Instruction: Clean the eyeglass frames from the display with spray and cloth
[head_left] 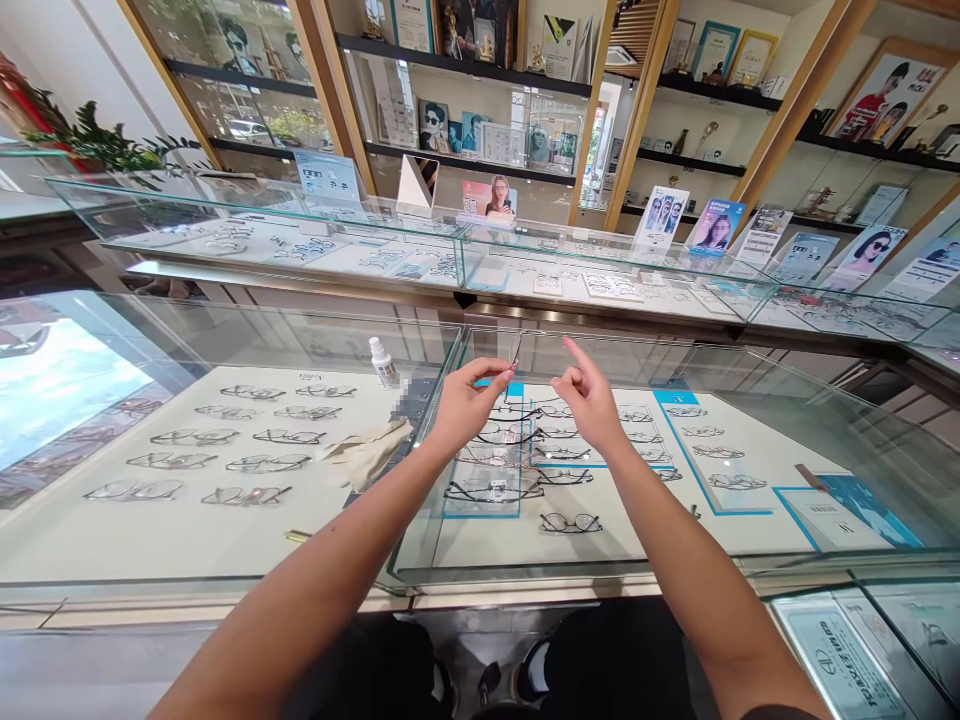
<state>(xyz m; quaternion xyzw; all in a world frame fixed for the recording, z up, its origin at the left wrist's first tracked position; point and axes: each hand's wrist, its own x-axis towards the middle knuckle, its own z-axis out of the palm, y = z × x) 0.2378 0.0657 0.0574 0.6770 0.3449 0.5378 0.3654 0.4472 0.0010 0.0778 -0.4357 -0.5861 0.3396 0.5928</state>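
My left hand (474, 400) is raised over the glass counter, pinching a thin-framed pair of eyeglasses (517, 352) between thumb and fingertips. Part of that pair is hard to make out against the glass. Just to its right, my right hand (589, 396) holds nothing; its index finger points up and left, and the other fingers are curled. Beneath both hands, several eyeglass frames (493, 492) lie in rows inside the display case. A round-lensed pair (571, 523) lies nearer the front.
A white spray bottle (382, 362) and a beige cloth (367, 452) rest on the left part of the counter. More frames (259, 495) lie in the left case. Beyond runs a second glass case (420, 255) bearing upright cards (660, 218). Shelves (465, 68) line the wall.
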